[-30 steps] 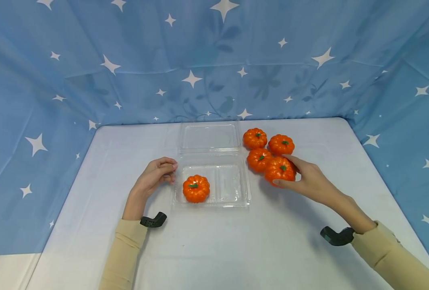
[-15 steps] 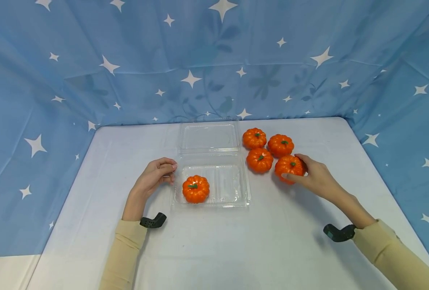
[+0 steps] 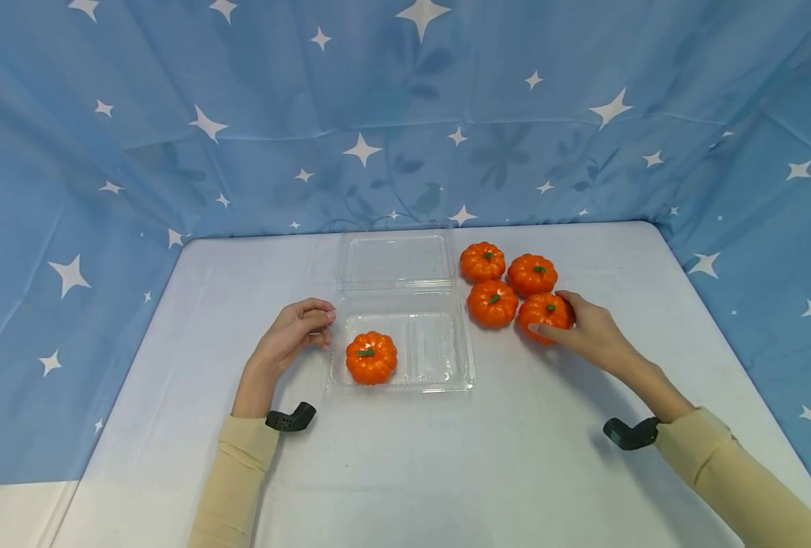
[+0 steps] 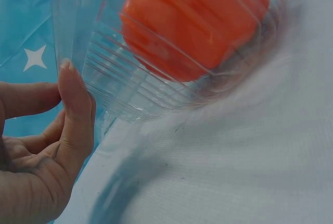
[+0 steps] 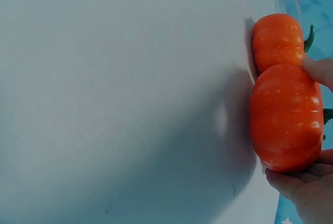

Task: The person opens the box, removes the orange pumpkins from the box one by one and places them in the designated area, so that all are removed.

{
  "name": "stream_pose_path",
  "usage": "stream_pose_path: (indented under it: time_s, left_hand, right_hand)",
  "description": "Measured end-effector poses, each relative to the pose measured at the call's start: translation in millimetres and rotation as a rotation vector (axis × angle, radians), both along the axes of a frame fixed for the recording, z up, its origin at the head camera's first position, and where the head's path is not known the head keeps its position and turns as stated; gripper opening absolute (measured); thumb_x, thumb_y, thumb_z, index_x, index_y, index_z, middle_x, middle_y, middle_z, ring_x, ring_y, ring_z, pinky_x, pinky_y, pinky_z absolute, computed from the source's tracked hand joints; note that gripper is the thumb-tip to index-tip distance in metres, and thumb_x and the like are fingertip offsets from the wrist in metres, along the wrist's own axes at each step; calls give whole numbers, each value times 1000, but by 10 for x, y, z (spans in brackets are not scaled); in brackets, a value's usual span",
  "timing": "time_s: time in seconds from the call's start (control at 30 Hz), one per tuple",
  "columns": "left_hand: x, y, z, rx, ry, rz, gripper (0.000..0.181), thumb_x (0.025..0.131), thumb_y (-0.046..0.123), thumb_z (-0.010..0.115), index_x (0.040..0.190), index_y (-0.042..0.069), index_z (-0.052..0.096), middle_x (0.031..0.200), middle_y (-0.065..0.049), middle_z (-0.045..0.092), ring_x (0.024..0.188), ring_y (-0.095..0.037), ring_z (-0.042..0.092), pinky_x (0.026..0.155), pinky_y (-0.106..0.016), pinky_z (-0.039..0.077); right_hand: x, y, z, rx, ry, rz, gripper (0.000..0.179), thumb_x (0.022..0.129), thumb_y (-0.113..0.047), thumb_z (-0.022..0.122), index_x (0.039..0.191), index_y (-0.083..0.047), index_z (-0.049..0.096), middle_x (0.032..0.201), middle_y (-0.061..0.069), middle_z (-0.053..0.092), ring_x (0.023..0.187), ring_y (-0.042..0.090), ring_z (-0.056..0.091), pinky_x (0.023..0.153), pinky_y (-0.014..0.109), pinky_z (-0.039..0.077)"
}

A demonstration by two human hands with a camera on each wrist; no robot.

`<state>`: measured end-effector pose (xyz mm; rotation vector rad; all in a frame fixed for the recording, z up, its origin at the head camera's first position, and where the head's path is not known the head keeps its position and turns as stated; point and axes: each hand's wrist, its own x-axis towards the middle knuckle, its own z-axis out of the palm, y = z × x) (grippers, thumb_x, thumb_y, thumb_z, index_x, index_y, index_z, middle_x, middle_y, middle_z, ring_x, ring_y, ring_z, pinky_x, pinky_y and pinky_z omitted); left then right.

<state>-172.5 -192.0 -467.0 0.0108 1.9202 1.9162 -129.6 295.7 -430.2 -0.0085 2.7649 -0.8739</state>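
A clear plastic clamshell container (image 3: pixel 439 346) lies open on the white table, lid (image 3: pixel 397 255) folded back. In its left part sits an orange toy pumpkin (image 3: pixel 371 358) with a green stem. My left hand (image 3: pixel 292 331) pinches the container's left rim between thumb and fingers, seen close up in the left wrist view, where the pumpkin (image 4: pixel 195 23) shows through the wall. Right of the container, my right hand (image 3: pixel 593 331) grips another pumpkin (image 3: pixel 544 313) from its right side, thumb in front and fingers behind. In the right wrist view this pumpkin (image 5: pixel 286 120) is low against the table.
Three more orange pumpkins cluster by the held one: one at the back left (image 3: pixel 482 262), one at the back right (image 3: pixel 532 274) and one nearer the container (image 3: pixel 491 304). A blue star-patterned curtain (image 3: pixel 405 137) stands behind the white table (image 3: pixel 405 464).
The right hand has shifted its pumpkin right and slightly back, apart from the pumpkin it overlapped, and lower toward the table. The left hand and container have stayed put.
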Motion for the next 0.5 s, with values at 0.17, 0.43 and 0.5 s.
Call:
stream_pose_path:
  time_s: [0.17,0.43,0.5]
  left_hand:
    - [0,5,6,3,7,-5,34,104,12,60,126,-11,50,83,-6,63,64,-12,60,60,-24,57]
    - [-5,4,-11,2,11,-7,35,104,13,60,126,-12,49,81,-4,63,64,-12,60,60,-23,58]
    - [-6,5,-15,3,11,-9,35,104,12,60,126,-13,49,81,-4,63,64,-11,60,60,-24,58]
  right_hand:
    - [-17,-12,-18,8,-9,-4,93,94,-46,72,152,14,31,149,38,43,133,51,46,108,65,44]
    - [-38,-32,-39,6,-4,1,92,96,-46,70,152,14,30,150,38,42,134,51,46,108,66,44]
    - [-41,-32,-48,6,-9,2,92,96,-46,70,152,14,29,150,39,41,134,52,45,108,67,43]
